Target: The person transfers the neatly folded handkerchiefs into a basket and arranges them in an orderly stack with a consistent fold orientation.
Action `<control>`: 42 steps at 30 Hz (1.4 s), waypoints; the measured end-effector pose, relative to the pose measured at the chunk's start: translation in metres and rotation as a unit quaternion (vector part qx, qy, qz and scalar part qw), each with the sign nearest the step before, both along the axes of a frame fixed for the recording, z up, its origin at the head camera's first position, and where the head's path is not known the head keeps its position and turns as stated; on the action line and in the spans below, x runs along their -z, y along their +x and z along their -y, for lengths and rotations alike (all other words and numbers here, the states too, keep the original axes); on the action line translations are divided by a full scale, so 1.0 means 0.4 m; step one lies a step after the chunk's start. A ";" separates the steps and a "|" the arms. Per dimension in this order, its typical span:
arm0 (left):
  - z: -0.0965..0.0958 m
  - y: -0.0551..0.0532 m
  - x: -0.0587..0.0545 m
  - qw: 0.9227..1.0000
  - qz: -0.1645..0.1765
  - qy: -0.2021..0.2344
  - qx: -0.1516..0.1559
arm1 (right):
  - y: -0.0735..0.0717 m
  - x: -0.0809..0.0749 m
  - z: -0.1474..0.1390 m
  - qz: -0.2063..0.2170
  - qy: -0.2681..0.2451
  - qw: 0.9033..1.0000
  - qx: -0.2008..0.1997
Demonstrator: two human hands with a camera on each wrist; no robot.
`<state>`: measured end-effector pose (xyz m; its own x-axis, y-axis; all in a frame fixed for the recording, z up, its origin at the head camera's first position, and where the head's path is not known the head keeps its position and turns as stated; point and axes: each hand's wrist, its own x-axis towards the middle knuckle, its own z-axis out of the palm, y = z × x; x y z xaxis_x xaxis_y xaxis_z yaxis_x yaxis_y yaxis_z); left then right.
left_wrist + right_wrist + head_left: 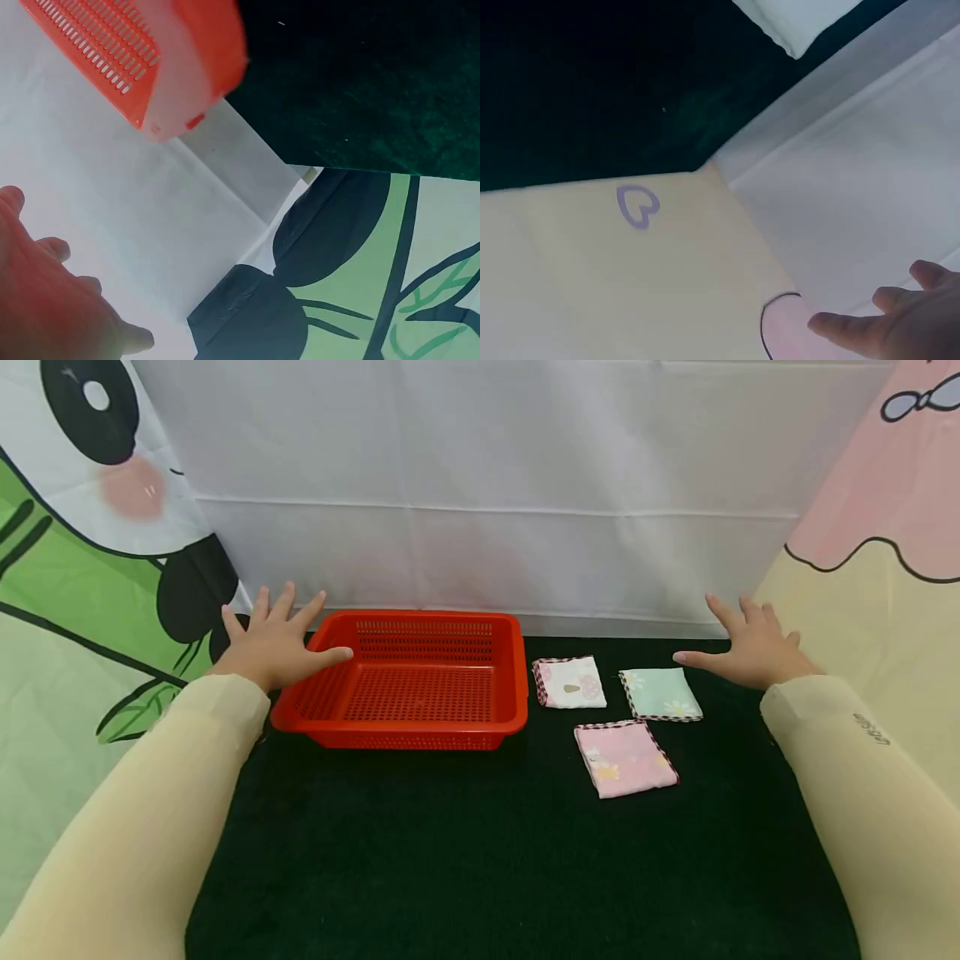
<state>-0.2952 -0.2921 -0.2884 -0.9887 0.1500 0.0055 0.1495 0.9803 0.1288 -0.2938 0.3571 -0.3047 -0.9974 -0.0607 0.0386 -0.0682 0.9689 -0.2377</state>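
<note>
The left hand (262, 652) and right hand (757, 647) are spread wide, holding nothing. On the bench (450, 860), the white cloth (558, 683), mint cloth (658, 692) and pink cloth (626, 762) lie right of the red basket (405, 727). The cloths look light and soft, best pinched at a folded edge; the basket seems stiff, easily held by its rim.

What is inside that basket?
Inside the red basket, only perforated floor and walls show. The left hand covers part of the rim; the near wall hides its own inside.

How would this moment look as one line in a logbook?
left hand: spread, holding nothing | right hand: spread, holding nothing | white cloth, green cloth, pink cloth: folded, right of red basket
</note>
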 end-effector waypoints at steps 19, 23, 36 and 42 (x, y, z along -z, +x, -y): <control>0.081 -0.001 0.096 0.985 0.053 0.164 -0.010 | 0.061 0.150 0.028 0.134 -0.145 0.979 -0.040; 0.080 -0.001 0.107 0.974 0.081 0.211 -0.007 | 0.091 0.165 0.041 0.154 -0.180 0.970 -0.047; 0.089 0.003 0.131 0.918 0.154 0.363 -0.040 | 0.145 0.199 0.097 0.198 -0.234 0.949 -0.069; 0.093 -0.009 0.143 0.891 0.168 0.418 -0.052 | 0.163 0.195 0.114 0.227 -0.236 0.943 -0.060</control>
<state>-0.2989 -0.3291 -0.3455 -0.9638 0.1399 -0.2270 -0.1216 0.5270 0.8411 -0.2285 0.3116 -0.3829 -0.9046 -0.2581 -0.3393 0.0413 0.7391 -0.6723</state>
